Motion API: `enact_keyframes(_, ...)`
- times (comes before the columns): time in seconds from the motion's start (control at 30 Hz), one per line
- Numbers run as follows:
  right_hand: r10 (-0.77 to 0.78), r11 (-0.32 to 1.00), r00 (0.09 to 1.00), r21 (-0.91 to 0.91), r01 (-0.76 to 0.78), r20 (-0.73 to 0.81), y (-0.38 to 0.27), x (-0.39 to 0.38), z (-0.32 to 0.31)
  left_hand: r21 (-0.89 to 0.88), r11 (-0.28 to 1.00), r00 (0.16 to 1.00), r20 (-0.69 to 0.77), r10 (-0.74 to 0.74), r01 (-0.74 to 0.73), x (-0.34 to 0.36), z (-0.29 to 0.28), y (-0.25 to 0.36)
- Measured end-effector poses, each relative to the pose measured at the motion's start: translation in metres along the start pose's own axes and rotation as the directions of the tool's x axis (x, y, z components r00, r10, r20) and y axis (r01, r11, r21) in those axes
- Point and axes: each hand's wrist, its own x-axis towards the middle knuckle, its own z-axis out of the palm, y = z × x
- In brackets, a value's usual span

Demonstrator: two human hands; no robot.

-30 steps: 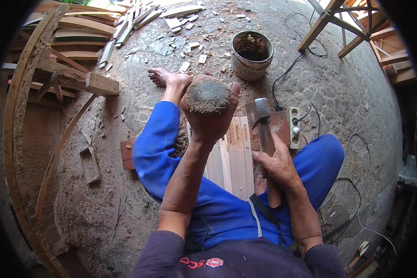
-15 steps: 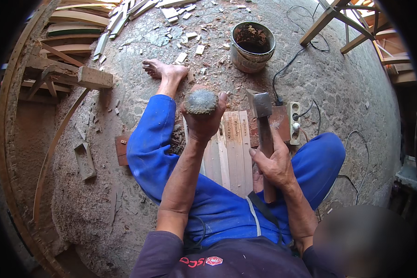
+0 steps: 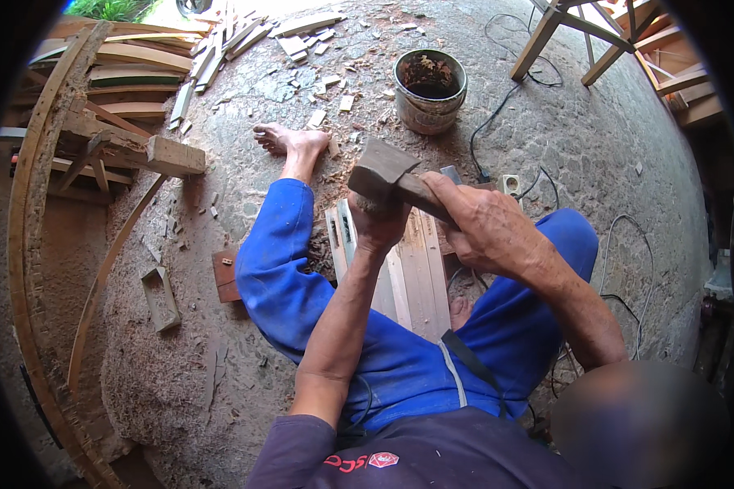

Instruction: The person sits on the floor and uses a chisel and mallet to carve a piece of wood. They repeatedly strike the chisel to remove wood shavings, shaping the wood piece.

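My right hand (image 3: 493,224) is wrapped round the wooden handle of a hammer (image 3: 381,169) with a heavy, blocky metal head. That head covers the top of my left hand (image 3: 379,226), whose fingers are closed round an upright tool handle with a round, frayed butt. The handle's end is mostly hidden now, and its lower part does not show; whether the hammer touches it I cannot tell. Below both hands, pale wooden boards (image 3: 420,285) lie side by side between my legs.
Beyond my hands stands a dirty bucket (image 3: 430,114). Wood offcuts (image 3: 294,49) and chips litter the floor. A power strip (image 3: 510,184) with cables is at the right. On the left are a small open box (image 3: 161,299) and a beam (image 3: 175,156).
My right hand has swung the hammer up and leftward, from beside the boards to over my left hand. The left hand keeps its grip on the handle. The view has shifted slightly.
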Motion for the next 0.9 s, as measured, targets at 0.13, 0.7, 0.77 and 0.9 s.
enact_keyframes(0.13, -0.080, 0.986, 0.982, 0.129, 0.103, -0.169, -0.014, 0.022, -0.032, 0.041, 0.940, 0.941, 0.022, -0.339, 0.338, 0.069, 0.002, -0.074)
enact_keyframes(0.7, -0.202, 0.967, 0.923, 0.084, 0.242, -0.327, -0.014, 0.071, -0.091, -0.023, 0.899, 0.891, -0.123, -0.437, 0.437, 0.074, 0.014, -0.096)
enact_keyframes(0.77, -0.279, 0.959, 0.765, -0.123, 0.256, -0.580, -0.013, 0.083, -0.119, -0.008, 0.919, 0.913, -0.114, -0.392, 0.394, 0.074, 0.026, -0.087)
enact_keyframes(0.9, 0.011, 0.939, 0.717, 0.253, 0.232, -0.697, -0.021, 0.113, -0.101, 0.038, 0.910, 0.907, -0.108, -0.408, 0.414, 0.078, 0.028, -0.099)
